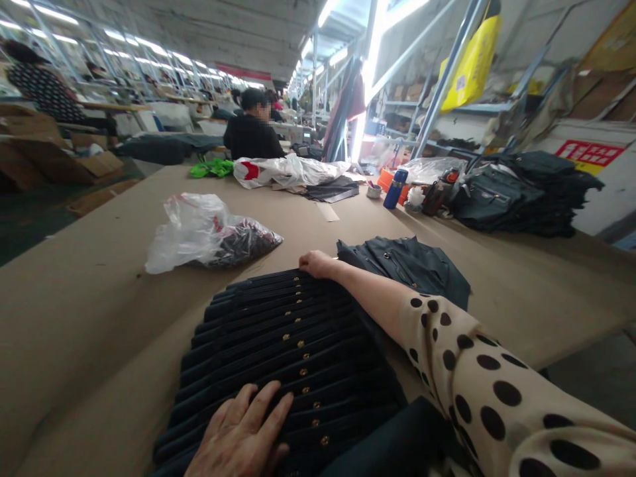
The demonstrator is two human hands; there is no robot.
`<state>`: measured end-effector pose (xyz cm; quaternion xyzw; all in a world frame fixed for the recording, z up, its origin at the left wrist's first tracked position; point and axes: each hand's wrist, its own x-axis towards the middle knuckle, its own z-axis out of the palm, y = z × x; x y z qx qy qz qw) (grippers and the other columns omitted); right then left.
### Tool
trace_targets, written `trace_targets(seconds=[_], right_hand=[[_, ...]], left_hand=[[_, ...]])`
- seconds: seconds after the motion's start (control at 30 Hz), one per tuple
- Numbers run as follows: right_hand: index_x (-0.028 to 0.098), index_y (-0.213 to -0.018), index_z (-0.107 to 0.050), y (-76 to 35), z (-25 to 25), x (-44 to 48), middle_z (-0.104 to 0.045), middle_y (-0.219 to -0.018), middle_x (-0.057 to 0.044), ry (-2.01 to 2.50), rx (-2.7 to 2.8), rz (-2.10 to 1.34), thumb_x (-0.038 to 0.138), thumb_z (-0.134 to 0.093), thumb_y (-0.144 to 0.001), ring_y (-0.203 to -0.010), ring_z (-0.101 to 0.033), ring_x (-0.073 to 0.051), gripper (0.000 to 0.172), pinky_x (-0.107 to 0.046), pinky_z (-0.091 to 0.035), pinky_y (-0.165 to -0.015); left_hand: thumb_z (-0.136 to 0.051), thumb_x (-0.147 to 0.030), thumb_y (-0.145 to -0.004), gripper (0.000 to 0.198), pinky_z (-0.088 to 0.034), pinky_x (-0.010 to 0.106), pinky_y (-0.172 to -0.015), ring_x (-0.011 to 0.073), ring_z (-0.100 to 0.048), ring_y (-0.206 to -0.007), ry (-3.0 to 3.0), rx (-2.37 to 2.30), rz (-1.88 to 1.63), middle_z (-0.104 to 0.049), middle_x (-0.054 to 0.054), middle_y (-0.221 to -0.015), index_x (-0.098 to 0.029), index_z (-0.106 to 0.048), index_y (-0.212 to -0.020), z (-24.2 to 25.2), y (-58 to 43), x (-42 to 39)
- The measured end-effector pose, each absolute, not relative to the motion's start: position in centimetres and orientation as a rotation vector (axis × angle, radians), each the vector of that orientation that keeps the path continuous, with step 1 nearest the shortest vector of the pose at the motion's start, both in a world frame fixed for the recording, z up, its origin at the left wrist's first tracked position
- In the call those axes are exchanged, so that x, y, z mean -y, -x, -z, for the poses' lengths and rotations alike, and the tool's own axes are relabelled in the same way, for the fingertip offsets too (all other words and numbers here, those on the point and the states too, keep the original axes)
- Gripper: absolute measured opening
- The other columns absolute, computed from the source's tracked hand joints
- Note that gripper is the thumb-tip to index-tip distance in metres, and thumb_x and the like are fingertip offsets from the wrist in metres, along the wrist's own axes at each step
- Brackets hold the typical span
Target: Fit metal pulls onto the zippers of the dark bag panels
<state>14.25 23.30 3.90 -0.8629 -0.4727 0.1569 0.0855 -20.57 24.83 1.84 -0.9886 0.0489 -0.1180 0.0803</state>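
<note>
A row of overlapping dark garment pieces (258, 331) lies fanned out on the brown table, each with a small gold-coloured metal fitting along the middle. My left hand (243, 424) rests flat on the near left part of the row, its fingers spread. At the far end my right hand (316, 264) is closed on the edge of the last dark garment piece, fingers curled down. Just beyond my right forearm lies another dark piece with a zip (410, 265). A dark fold of cloth (392, 444) shows at the bottom, close to me.
A clear plastic bag (199, 232) with dark contents sits left of the row. Farther back are white plastic bags (293, 172), a blue bottle (395, 189) and a pile of dark garments (521, 192). A person in black (253, 129) sits beyond the table.
</note>
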Motion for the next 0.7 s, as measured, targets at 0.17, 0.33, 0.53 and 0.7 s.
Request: trace_targets(seconds=[0.17,0.33,0.53,0.7], right_hand=[[0.025,-0.103,-0.064,-14.3,-3.3,-24.5,-0.064,-0.11,-0.005,2.626,1.337,-0.405,0.032,-0.049,-0.084,-0.1,-0.057,-0.02,0.025,-0.03,-0.045,-0.083],[0.024,-0.104,-0.064,-14.9,-3.2,-25.5,-0.063,-0.111,-0.006,2.643,1.291,-0.425,0.029,-0.05,-0.082,-0.101,-0.058,-0.022,0.026,-0.032,-0.045,-0.084],[0.019,-0.117,-0.056,-12.5,-5.9,-23.9,-0.056,-0.124,-0.01,2.531,1.343,-0.327,0.026,-0.042,-0.089,-0.11,-0.052,-0.022,0.032,-0.036,-0.041,-0.092],[0.02,-0.106,-0.058,-2.9,-10.7,-17.2,-0.063,-0.106,0.001,1.947,1.872,-0.446,0.031,-0.038,-0.092,-0.096,-0.056,-0.01,0.026,-0.018,-0.039,-0.087]], left_hand=[[-0.053,-0.037,-0.08,0.038,-0.05,0.045,-0.084,0.0308,-0.058,-0.106,3.1,-0.025,0.212,-0.062,0.005,-0.121,-0.03,-0.059,-0.117,-3.1,19.2,-24.7],[-0.049,-0.036,-0.082,0.039,-0.045,0.047,-0.091,0.0318,-0.053,-0.112,3.182,0.078,0.141,-0.059,0.007,-0.125,-0.026,-0.058,-0.119,-2.9,18.3,-25.1],[-0.048,-0.036,-0.083,0.041,-0.043,0.047,-0.093,0.0318,-0.05,-0.114,3.199,0.103,0.149,-0.057,0.007,-0.128,-0.027,-0.055,-0.122,-2.6,18.3,-25.2],[-0.049,-0.034,-0.083,0.039,-0.044,0.046,-0.093,0.0297,-0.051,-0.114,3.232,0.125,0.104,-0.058,0.005,-0.126,-0.028,-0.056,-0.12,-2.9,18.2,-25.2]])
